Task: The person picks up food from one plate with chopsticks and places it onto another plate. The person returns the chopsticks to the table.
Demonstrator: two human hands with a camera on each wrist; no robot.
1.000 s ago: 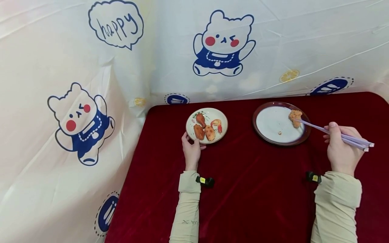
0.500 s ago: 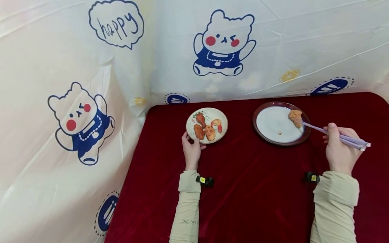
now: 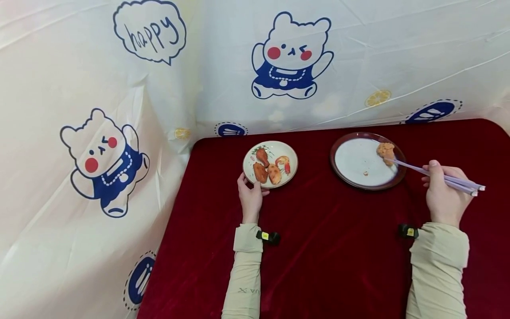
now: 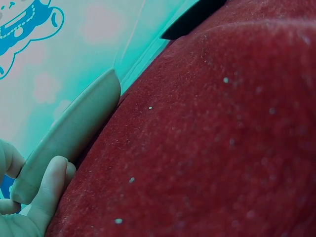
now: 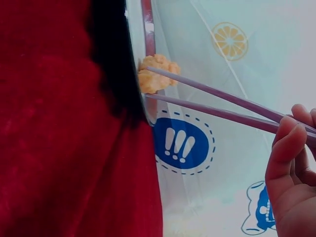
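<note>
My left hand (image 3: pixel 251 200) grips the near-left rim of a small cream plate (image 3: pixel 291 177). In the left wrist view the plate's side (image 4: pixel 79 118) lies between thumb and fingers. On this plate are a drumstick (image 3: pixel 261 154), a brown wing-like piece (image 3: pixel 260 173), a spotted golden piece (image 3: pixel 274 174) and a shrimp (image 3: pixel 284 164). My right hand (image 3: pixel 447 194) holds lavender chopsticks (image 3: pixel 422 171). Their tips are spread at a lump of fried chicken (image 5: pixel 159 74), which sits at the right side of the white plate with a brown rim (image 3: pixel 354 164).
A small crumb (image 3: pixel 365 173) lies on the larger plate. Both plates rest on a dark red velvet tablecloth (image 3: pixel 318 248). Behind and to the left hangs a white curtain (image 3: pixel 223 53) printed with bears.
The right hand has shifted slightly left with the chopsticks, whose tips stay at the fried chicken. The left hand keeps its place on the small plate. The head view has shifted a little.
</note>
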